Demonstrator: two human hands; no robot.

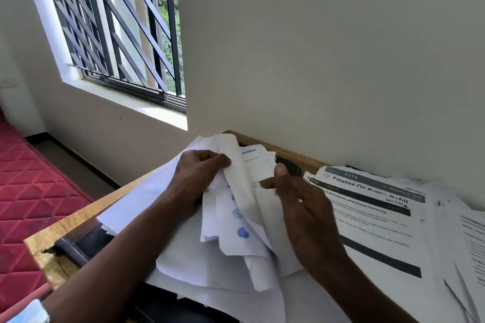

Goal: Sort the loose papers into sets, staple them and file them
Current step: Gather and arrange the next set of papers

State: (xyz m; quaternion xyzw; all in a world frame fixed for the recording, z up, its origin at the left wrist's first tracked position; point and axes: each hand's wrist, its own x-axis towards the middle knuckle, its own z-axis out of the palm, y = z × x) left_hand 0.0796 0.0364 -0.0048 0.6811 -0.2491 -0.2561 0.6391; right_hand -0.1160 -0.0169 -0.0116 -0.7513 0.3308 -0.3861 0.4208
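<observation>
A loose, crumpled bundle of white papers (236, 231), some with blue ink marks, is lifted above the wooden desk (49, 244). My left hand (199, 173) grips the bundle's upper left, fingers curled round a folded sheet. My right hand (299, 207) pinches the edge of a printed sheet at the bundle's right side with thumb and forefinger. To the right, printed pages (378, 217) headed "Finalize Oil Bottle Refill" lie spread flat on the desk. No stapler is clearly in view.
A dark object (291, 166) lies against the wall behind the papers. A dark zipped folder or case (84, 241) lies under the papers at the desk's left edge. A red quilted mattress (29, 191) and a barred window (118, 29) lie to the left.
</observation>
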